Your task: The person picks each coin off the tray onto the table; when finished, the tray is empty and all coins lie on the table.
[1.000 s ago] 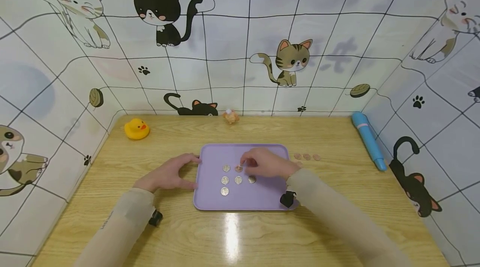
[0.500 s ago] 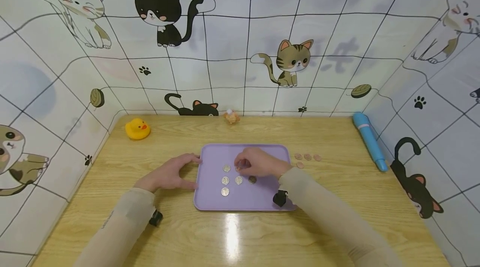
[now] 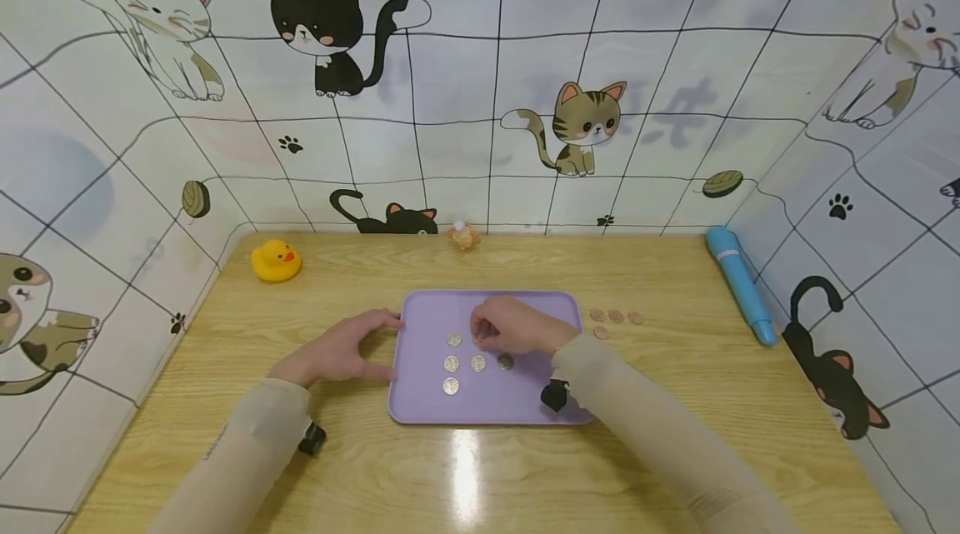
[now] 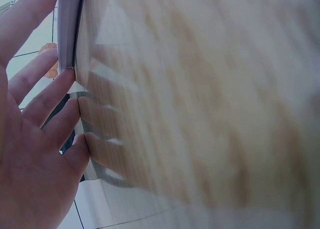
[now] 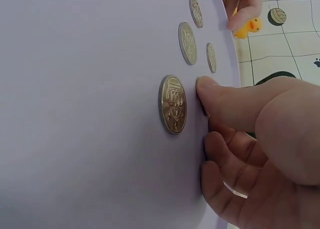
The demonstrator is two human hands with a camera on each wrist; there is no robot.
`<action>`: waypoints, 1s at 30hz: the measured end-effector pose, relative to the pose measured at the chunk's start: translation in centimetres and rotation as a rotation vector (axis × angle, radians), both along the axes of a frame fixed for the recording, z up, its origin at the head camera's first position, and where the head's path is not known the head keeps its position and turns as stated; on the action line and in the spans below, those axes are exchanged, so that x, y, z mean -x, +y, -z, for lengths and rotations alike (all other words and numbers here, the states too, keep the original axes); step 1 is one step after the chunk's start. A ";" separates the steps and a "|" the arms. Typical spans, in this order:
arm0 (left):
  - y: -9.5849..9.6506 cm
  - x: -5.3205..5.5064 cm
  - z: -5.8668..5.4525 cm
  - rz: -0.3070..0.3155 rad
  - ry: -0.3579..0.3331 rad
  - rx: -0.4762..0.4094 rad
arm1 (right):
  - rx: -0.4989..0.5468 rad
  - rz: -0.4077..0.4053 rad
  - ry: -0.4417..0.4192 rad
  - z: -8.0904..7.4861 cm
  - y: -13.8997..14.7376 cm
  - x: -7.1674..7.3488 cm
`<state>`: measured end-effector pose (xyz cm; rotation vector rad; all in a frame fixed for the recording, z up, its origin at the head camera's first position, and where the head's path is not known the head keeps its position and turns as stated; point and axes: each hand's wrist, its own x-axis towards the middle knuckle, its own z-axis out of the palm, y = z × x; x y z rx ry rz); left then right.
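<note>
A shallow purple tray (image 3: 420,405) lies on the table. My left hand (image 3: 337,348) is spread at its left side, thumb and fingertips at the rim; the left wrist view shows these fingers extended. Over the upper middle of the tray my right hand (image 3: 521,326) pinches a copper-coloured coin (image 3: 477,339), mostly covered by thumb and fingers, low at the tray surface. Several silver coins lie flat around it: one coin (image 3: 453,340) to its left, another coin (image 3: 477,363) just below it, and a darker-looking coin (image 5: 173,104) close to the thumb in the right wrist view.
Several copper coins (image 3: 616,316) lie on the wooden table (image 3: 360,467) right of the tray. A yellow rubber duck (image 3: 276,261) stands back left, a small orange figure (image 3: 464,236) at the back middle. A blue marker-like stick (image 3: 741,286) lies along the right wall.
My right hand has shifted slightly left and closed over the copper coin, which showed beside the fingertips a second ago. The left hand and the tray have stayed put.
</note>
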<state>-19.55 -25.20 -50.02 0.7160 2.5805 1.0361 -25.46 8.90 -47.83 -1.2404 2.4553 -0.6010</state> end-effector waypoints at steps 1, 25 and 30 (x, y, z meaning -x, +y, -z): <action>0.0 0.0 0.1 0.001 0.001 0.000 | -0.012 0.003 -0.007 0.0 -0.1 0.0; 0.1 0.2 0.2 0.002 0.013 0.001 | 0.080 0.085 -0.107 0.0 0.3 -0.4; 0.1 0.2 0.2 -0.001 0.005 0.003 | 0.114 0.092 -0.129 0.0 0.5 -0.5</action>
